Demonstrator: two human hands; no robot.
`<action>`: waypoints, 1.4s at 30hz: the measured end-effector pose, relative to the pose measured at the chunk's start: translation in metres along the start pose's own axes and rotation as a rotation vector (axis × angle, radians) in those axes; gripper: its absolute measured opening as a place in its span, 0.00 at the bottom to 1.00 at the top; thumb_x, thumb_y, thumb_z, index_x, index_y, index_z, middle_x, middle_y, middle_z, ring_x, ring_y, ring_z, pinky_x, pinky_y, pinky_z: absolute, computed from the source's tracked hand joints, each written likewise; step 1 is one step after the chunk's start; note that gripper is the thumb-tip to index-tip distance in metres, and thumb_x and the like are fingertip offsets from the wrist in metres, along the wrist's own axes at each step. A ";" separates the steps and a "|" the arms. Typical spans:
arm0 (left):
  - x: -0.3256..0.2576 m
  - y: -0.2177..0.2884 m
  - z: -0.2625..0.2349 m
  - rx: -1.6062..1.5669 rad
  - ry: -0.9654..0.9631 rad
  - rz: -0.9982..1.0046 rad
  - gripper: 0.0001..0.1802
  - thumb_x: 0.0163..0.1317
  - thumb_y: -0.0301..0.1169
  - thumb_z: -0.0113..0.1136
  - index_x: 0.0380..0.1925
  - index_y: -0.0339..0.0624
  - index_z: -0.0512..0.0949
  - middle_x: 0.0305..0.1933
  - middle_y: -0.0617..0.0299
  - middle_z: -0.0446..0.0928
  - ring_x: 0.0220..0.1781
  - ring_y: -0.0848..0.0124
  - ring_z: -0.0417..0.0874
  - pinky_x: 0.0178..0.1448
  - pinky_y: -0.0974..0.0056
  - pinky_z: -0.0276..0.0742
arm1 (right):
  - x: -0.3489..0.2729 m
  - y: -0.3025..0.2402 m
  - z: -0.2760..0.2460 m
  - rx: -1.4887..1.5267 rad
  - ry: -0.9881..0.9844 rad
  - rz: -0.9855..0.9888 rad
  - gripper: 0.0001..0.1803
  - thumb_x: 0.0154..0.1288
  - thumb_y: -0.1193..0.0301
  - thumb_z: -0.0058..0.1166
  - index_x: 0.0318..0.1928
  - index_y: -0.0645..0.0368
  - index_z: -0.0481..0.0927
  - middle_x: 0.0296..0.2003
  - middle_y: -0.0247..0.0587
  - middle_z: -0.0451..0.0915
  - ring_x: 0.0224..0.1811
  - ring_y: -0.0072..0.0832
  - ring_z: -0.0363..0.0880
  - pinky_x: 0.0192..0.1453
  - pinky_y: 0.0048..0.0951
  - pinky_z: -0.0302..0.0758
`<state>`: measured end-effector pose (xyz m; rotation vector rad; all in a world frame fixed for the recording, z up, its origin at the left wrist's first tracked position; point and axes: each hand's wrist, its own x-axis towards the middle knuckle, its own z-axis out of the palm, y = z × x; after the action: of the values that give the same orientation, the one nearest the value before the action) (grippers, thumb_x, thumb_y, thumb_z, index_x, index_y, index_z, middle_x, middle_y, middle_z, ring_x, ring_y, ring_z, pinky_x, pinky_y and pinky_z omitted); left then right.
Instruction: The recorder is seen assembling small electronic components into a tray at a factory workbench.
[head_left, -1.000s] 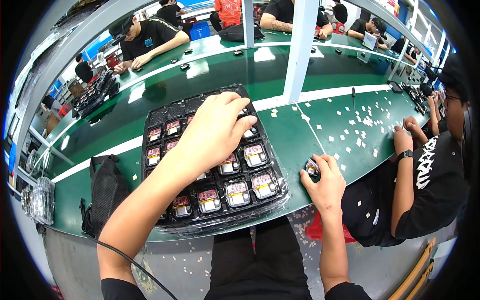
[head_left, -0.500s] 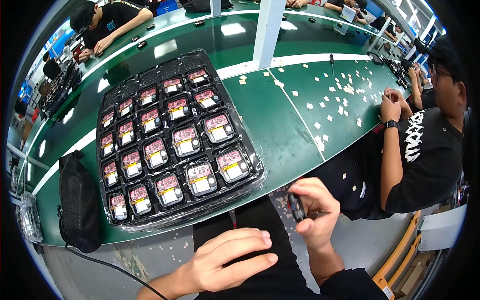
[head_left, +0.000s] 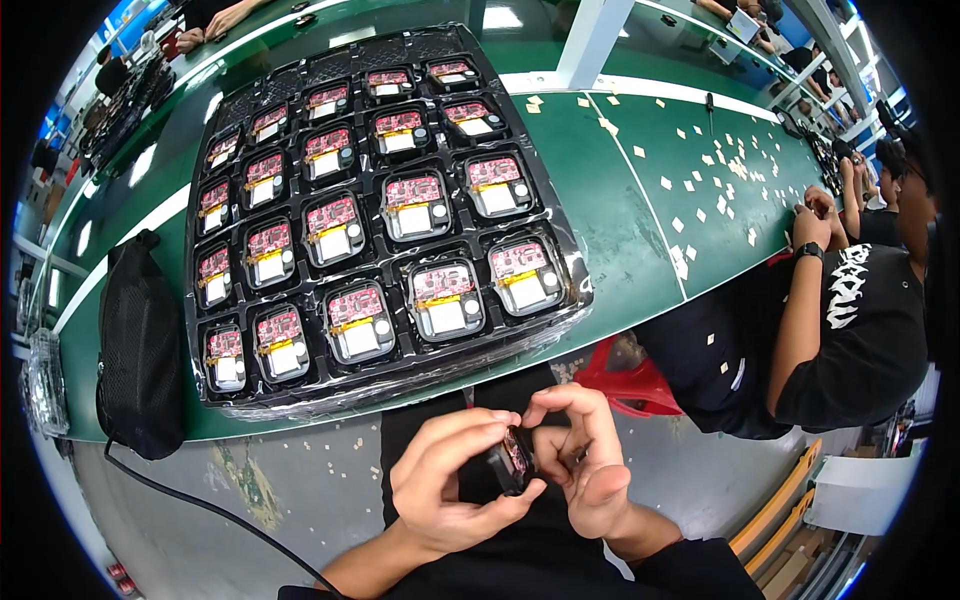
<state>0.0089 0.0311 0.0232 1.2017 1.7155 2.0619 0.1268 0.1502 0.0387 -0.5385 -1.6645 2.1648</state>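
Observation:
Over my lap, my left hand (head_left: 445,480) grips a small black device casing (head_left: 512,460) between thumb and fingers. The casing is held on edge, and a bit of red circuit board shows inside it. My right hand (head_left: 585,465) is close beside it, fingers curled and thumb apart; its bent fingertips are at the casing's right side, and I cannot tell if they touch it. In front of me a black plastic tray (head_left: 375,180) holds rows of similar open casings, each with a red board, a yellow strip and a whitish block.
A black mesh pouch (head_left: 143,345) with a cable lies left of the tray. Small pale squares (head_left: 735,170) are scattered on the green table (head_left: 610,250) to the right. A co-worker (head_left: 850,320) sits there, hands raised. A white post (head_left: 593,45) stands behind the tray.
The casing has gone from my right hand to my left, and both hands have come together over my lap. The view has shifted, so the tray appears higher and larger.

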 end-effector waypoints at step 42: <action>-0.025 -0.008 -0.007 -0.713 0.094 -0.456 0.35 0.58 0.18 0.75 0.63 0.33 0.68 0.65 0.44 0.73 0.68 0.60 0.77 0.69 0.58 0.75 | 0.020 0.007 -0.010 -1.198 0.063 -0.849 0.14 0.53 0.76 0.73 0.41 0.64 0.88 0.32 0.37 0.81 0.21 0.25 0.75 0.22 0.25 0.70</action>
<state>0.0177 0.0131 0.0048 0.4518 0.9850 2.1457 0.1137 0.1667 0.0275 -0.0848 -2.4023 0.4469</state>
